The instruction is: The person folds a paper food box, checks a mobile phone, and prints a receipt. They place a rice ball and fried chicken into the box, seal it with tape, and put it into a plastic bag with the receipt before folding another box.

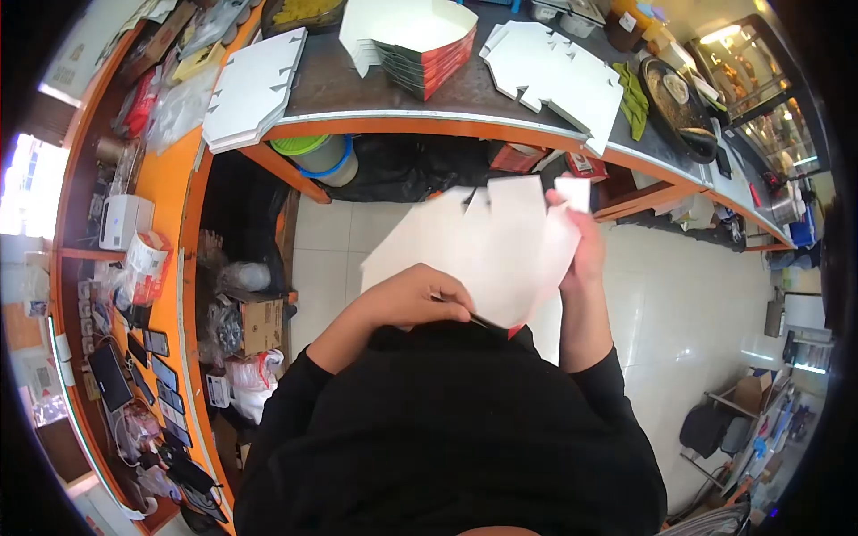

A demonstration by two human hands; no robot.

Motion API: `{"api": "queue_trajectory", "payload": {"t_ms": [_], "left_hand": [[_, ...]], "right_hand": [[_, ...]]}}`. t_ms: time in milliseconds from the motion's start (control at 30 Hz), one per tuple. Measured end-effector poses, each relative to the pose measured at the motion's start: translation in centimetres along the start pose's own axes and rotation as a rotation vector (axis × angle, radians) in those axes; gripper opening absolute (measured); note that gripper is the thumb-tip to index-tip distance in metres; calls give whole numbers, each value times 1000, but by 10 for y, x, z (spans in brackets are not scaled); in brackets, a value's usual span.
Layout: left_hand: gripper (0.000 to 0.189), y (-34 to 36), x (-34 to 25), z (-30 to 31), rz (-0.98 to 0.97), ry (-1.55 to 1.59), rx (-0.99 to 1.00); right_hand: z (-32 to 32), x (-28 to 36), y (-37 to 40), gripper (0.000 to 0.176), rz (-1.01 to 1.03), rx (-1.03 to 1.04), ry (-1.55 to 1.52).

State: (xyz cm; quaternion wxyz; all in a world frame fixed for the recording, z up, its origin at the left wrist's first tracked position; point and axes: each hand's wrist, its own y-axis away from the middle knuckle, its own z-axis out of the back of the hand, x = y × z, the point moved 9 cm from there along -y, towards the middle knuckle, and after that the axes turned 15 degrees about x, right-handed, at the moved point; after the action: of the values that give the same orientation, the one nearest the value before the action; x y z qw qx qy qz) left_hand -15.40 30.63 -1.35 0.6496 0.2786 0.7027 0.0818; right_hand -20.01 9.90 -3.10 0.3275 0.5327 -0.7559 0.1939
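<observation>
A flat white cardboard box blank (483, 250) is held up in front of my body, its notched edge facing away from me. My left hand (420, 297) pinches the near edge of the blank, thumb and fingers pressed together. My right hand (579, 237) grips its right end, fingers around a raised flap. On the counter beyond stands a stack of folded boxes (424, 54), white inside and red outside. Stacks of flat white blanks lie to its left (255, 85) and right (554, 76).
The dark counter (335, 85) has an orange front edge. A green cloth (632, 103) and a round black pan (677, 103) lie at its right. Below stands a bucket with a green lid (299, 143). Several phones (164, 373) lie on the orange side counter (170, 214) at left.
</observation>
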Motion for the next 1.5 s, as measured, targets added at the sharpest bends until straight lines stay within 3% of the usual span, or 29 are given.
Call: {"api": "queue_trajectory", "payload": {"t_ms": [33,67,133,200,300,367,400,500,733,833,967,1033,1133,1200,1267,1300,1367,1400,1500], "left_hand": [[41,14,-10,21,-528,-132,-308],[50,13,-5,31,-692,148,-357],[63,25,-16,51,-768,569,-537],[55,19,-17,58,-741,683,-530],[41,9,-27,62,-741,696,-571],[27,-7,-31,63,-790,777,-542],[26,-17,-33,63,-807,757,-521],[23,-49,-54,64,-881,715,-432],[20,-117,-124,88,-797,442,-569],[20,-162,-127,104,-700,328,-565],[21,-184,-190,105,-770,389,-479],[23,-196,-213,109,-845,334,-511],[21,-203,-215,138,-565,-138,-658],[20,-210,-219,145,-515,-408,-746],[17,-214,-235,144,-503,-577,-775],[17,-218,-242,142,-504,-644,-781],[17,-226,-256,139,-508,-786,-791],[18,-231,-257,145,-418,-777,-814],[23,-246,-258,160,-215,-756,-833]], "right_hand": [[-55,26,-3,47,158,147,5],[-83,36,0,44,261,310,291],[-134,35,18,39,376,623,825],[-174,14,44,37,370,927,1225],[-174,14,52,34,330,894,1291],[-156,37,51,35,450,645,1221],[-144,49,49,35,507,518,1180],[-130,62,42,34,545,432,1578],[-62,119,7,34,598,73,1496],[-22,136,-22,40,509,-115,1599],[-10,161,-46,50,576,14,1708],[23,181,-63,52,560,11,1376],[76,211,-101,59,445,-47,826],[84,250,-116,56,672,-74,1248],[100,268,-137,48,629,71,1244],[101,277,-145,31,654,119,1204],[104,278,-155,21,610,212,1113],[104,278,-159,17,585,256,1069],[89,289,-149,14,766,162,1418]]}}
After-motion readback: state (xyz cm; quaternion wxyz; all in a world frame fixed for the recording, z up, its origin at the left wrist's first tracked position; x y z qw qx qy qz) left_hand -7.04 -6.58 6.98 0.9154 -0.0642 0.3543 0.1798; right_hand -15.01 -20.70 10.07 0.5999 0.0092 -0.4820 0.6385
